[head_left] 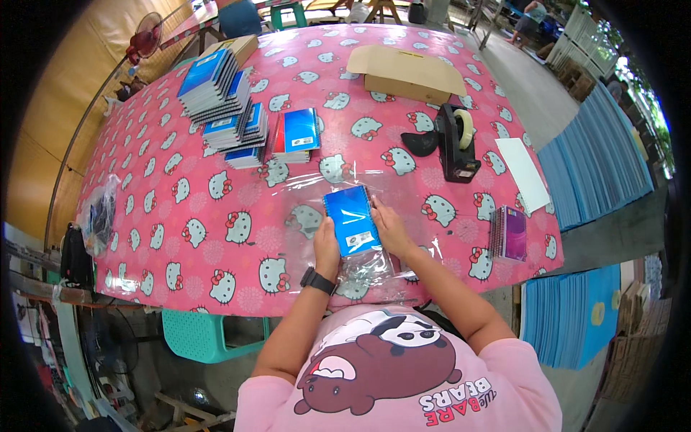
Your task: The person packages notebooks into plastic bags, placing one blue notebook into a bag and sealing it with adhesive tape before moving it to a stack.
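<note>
Between my two hands is a blue spiral notebook (351,216) with a pale label near its lower edge. My left hand (326,246) grips its left side, and my right hand (390,229) is closed along the right side, by the wire binding. Clear plastic film (302,216) lies spread on the table under and around the notebook, wrinkled below it. Beyond my left hand stand stacks of blue spiral notebooks (209,83), with a smaller pile of blue and red notebooks (299,133) beside them.
A black tape dispenser (459,155), an open cardboard box (407,79), a white sheet (523,173) and purple notebooks (509,234) sit to the right on the pink patterned table (194,270). A plastic bag (101,216) rests at the left edge. Blue sheet stacks (597,158) stand beyond the right edge.
</note>
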`<action>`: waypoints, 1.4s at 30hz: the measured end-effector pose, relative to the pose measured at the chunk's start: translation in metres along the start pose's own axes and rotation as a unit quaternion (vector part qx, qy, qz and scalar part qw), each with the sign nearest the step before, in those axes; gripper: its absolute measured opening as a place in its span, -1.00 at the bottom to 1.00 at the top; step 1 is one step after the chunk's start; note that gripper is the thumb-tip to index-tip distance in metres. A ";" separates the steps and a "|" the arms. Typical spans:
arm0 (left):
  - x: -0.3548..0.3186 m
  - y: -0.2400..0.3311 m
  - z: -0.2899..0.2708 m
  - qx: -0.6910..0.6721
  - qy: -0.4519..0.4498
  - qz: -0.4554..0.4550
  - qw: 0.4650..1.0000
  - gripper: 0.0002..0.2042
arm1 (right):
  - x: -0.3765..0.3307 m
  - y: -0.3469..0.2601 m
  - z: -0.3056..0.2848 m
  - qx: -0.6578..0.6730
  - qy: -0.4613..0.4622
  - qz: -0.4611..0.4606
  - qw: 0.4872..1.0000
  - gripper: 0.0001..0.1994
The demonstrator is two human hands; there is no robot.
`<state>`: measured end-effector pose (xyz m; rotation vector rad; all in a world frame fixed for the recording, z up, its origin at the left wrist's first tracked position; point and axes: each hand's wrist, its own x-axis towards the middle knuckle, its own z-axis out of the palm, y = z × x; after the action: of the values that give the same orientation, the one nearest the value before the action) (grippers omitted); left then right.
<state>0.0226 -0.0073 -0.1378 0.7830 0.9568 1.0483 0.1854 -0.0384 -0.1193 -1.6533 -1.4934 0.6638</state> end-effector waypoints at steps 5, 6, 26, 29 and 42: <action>-0.004 0.011 0.011 0.286 0.021 0.092 0.953 -0.55 | -0.003 -0.007 -0.012 0.026 -0.063 0.058 0.996 -0.50; -0.003 0.006 0.008 0.286 0.024 0.090 0.954 -0.55 | -0.005 -0.006 -0.009 0.026 -0.066 0.058 0.996 -0.50; 0.012 0.040 -0.058 0.678 0.162 0.338 0.632 -0.71 | 0.003 -0.036 -0.005 -0.368 -0.109 -0.150 0.911 -0.45; 0.006 0.057 -0.055 0.587 0.124 0.287 0.747 -0.55 | 0.004 -0.036 -0.006 -0.379 -0.111 -0.148 0.907 -0.45; -0.022 0.077 -0.045 0.075 -0.063 -0.032 0.995 -0.38 | 0.023 -0.058 -0.007 -0.201 -0.130 -0.173 0.955 -0.51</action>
<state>-0.0494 0.0002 -0.0815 0.9257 0.9547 0.8689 0.1623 -0.0184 -0.0647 -1.5709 -2.1619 0.4102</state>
